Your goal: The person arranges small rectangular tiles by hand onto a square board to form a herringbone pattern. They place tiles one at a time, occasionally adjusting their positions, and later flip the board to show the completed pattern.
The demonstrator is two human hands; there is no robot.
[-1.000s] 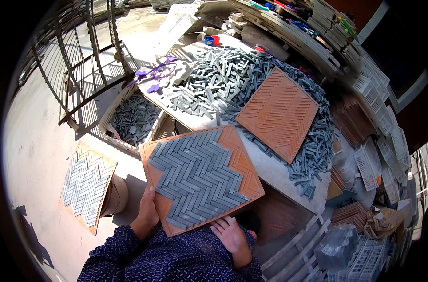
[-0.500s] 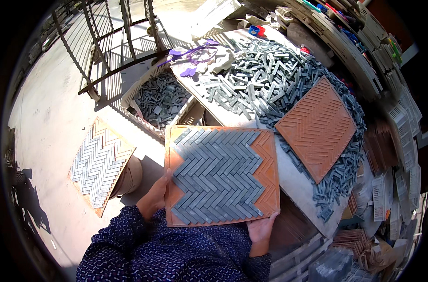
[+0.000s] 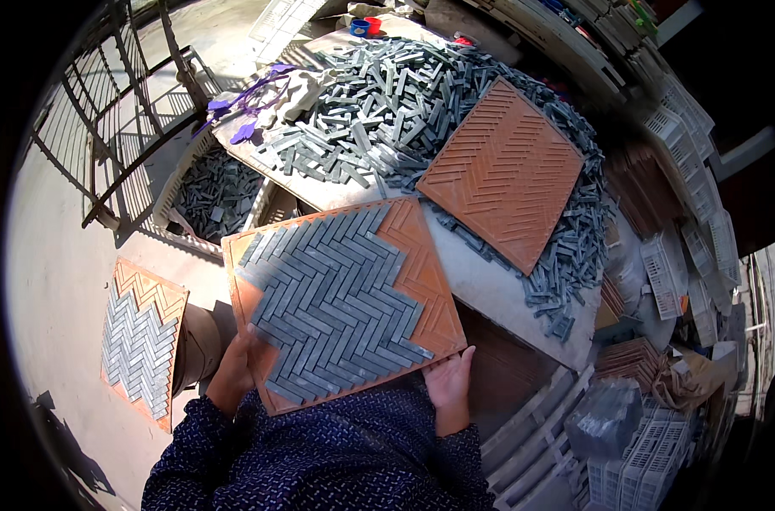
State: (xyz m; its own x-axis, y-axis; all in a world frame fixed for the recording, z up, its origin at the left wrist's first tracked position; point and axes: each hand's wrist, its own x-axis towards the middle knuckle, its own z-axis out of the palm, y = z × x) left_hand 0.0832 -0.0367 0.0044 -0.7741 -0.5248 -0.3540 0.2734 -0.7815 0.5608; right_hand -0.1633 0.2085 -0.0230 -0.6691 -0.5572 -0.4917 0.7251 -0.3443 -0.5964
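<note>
An orange herringbone mould tray (image 3: 434, 294) is tilted in front of my body. Narrow grey tile strips (image 3: 328, 298) fill most of its grooves in a zigzag pattern, with bare orange at both sides. My left hand (image 3: 234, 368) grips its lower left edge, the thumb on top and the other fingers hidden beneath. At the lower right corner, my right hand (image 3: 450, 380) supports the tray from below, palm up. Beyond it, a bare orange mould (image 3: 502, 175) lies partly on a heap of loose grey strips (image 3: 387, 98) on the pale worktable (image 3: 481, 255).
Another partly filled mould (image 3: 130, 275) rests on a bucket (image 3: 198, 345) at left. A pale crate (image 3: 168, 192) of strips stands by the table, near a metal rack (image 3: 140, 94). White plastic baskets (image 3: 639, 451) and stacked orange moulds (image 3: 630, 359) crowd the right.
The held tray has turned clockwise and shifted left, with both hands still on it. The surroundings have slid leftward and up in view as the head moved.
</note>
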